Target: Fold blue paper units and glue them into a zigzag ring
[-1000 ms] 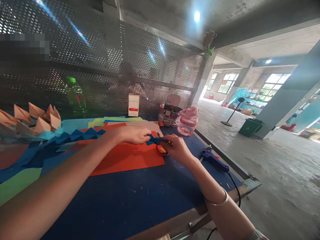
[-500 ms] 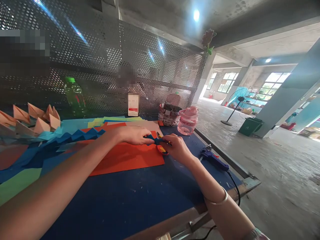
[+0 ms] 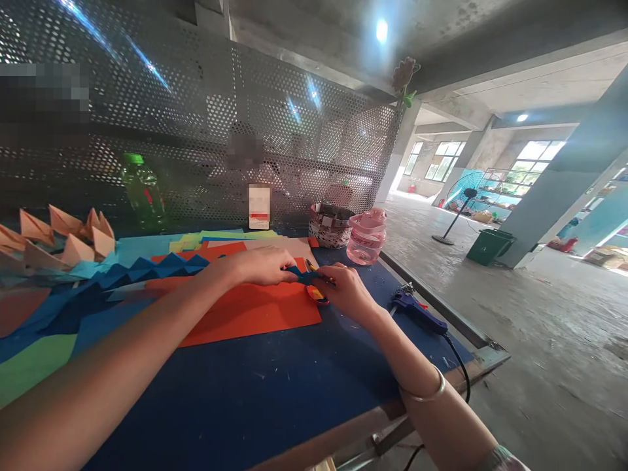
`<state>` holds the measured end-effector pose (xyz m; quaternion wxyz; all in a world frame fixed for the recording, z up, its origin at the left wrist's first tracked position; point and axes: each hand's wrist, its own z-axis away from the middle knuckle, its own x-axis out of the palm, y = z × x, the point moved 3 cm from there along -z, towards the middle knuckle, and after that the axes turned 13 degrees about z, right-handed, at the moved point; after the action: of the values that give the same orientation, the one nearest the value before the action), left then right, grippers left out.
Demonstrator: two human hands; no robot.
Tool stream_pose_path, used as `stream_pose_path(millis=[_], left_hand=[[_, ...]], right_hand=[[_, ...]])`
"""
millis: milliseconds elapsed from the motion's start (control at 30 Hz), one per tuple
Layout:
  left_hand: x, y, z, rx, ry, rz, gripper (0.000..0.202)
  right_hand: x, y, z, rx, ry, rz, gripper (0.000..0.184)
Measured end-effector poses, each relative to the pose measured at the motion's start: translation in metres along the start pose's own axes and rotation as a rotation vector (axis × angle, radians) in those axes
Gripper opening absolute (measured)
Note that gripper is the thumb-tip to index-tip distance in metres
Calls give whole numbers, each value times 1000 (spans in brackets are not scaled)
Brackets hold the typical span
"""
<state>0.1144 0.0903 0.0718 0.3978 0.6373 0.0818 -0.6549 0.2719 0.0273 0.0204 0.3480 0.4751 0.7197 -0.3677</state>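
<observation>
My left hand (image 3: 260, 267) pinches one end of a small piece of folded blue paper (image 3: 305, 275) above the table. Closed on the piece's other end is my right hand (image 3: 346, 288), which wears a bracelet on its wrist. Just beneath the fingers lies a small red and yellow item (image 3: 318, 296), partly hidden. An orange paper sheet (image 3: 255, 311) rests under my left hand. A row of folded blue paper points (image 3: 147, 268) lies to the left, behind my left forearm. Past it stands a ring of folded peach paper points (image 3: 73, 242).
A purple glue gun (image 3: 419, 313) with a black cord lies right of my right hand. Behind stand a pink water jug (image 3: 367, 237), a round patterned container (image 3: 330, 226), a phone (image 3: 260, 207) and a green bottle (image 3: 143, 190), before a perforated metal screen (image 3: 294, 157).
The blue paper between my fingers has turned slightly and shows more of its face. Both hands keep nearly the same place; the view has shifted a little.
</observation>
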Motion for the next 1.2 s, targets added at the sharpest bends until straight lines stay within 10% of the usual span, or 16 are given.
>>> stream_pose_path(millis=[1200], left_hand=[[1,2,0,7,9,-2,30]], right_hand=[[-3,-2,0,41,-7,-13,17]])
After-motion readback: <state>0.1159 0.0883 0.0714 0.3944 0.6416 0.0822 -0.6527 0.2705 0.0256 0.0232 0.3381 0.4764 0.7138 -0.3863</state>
